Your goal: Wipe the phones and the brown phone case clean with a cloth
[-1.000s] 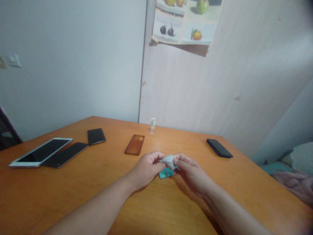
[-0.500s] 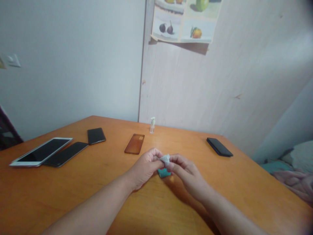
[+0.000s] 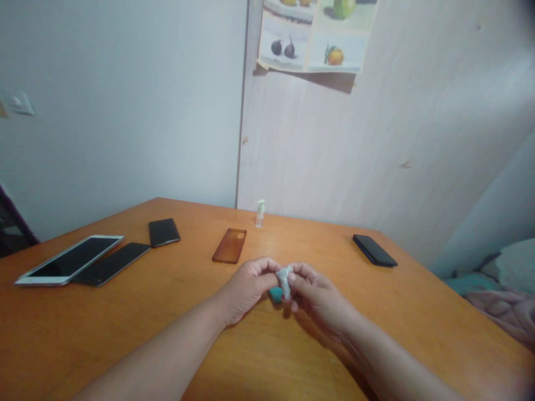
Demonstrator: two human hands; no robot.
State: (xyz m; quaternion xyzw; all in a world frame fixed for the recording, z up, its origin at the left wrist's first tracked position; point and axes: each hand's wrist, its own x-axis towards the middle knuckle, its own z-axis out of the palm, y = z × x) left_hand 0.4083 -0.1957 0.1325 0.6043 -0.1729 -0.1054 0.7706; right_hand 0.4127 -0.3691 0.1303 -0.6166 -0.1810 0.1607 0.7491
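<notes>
Both hands meet above the middle of the table. My left hand (image 3: 249,287) pinches the left edge of a small crumpled white wipe or tissue (image 3: 285,280) between thumb and fingers. On the other side, my right hand (image 3: 324,298) grips the same white piece, its thumb pressed on the front. Part of it hangs down between the hands. Just under and behind it shows a small teal thing (image 3: 275,294), mostly covered by the fingers; its kind and what supports it I cannot make out.
Beyond my hands lie a brown phone case (image 3: 229,246) and a small clear pump bottle (image 3: 259,214). To the left are a white tablet (image 3: 75,259), a dark phone (image 3: 112,266) and a black flat device (image 3: 164,231). A black wallet-like case (image 3: 374,250) lies at right.
The white piece now hangs lower and longer between my hands, and covers more of the teal thing. My right fingers have shifted slightly; both hands keep their grip.
</notes>
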